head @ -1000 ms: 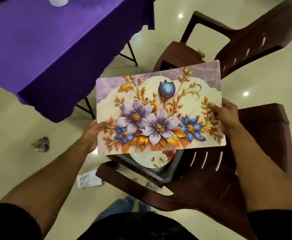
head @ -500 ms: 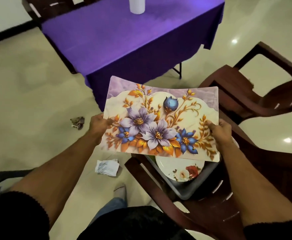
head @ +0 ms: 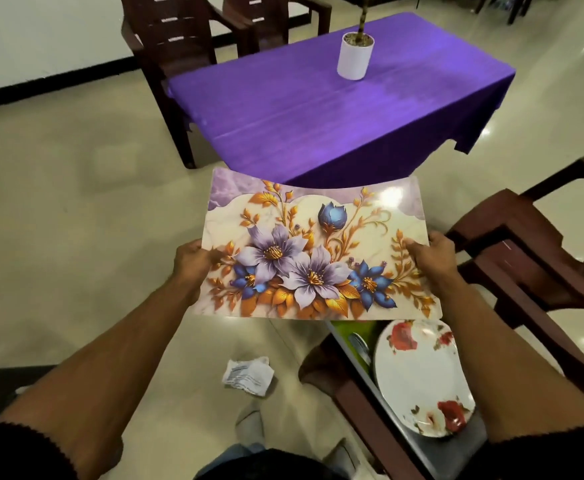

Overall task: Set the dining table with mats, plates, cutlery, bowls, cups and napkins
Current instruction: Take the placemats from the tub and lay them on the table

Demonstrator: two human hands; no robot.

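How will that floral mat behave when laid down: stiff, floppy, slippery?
Probably semi-flexible: the floral mat, held at its short edges by the left hand and right hand, sags slightly mid-span yet keeps its shape. Likely light, since fingers pinching the edges carry it. The glare suggests a glossy face, possibly slippery.

Glossy printed mat (head: 313, 251) catches a light glare; the bench (head: 318, 109) wears smooth purple cloth; shiny tiled floor (head: 76, 209); glazed plate (head: 422, 375); crumpled paper (head: 249, 375).

Floral mat (head: 315, 251): rectangular, purple and blue flowers with gold leaves on cream, held level in the air, slightly bowed. Plate (head: 422, 375): white, red roses, lying in a tray on a chair seat.
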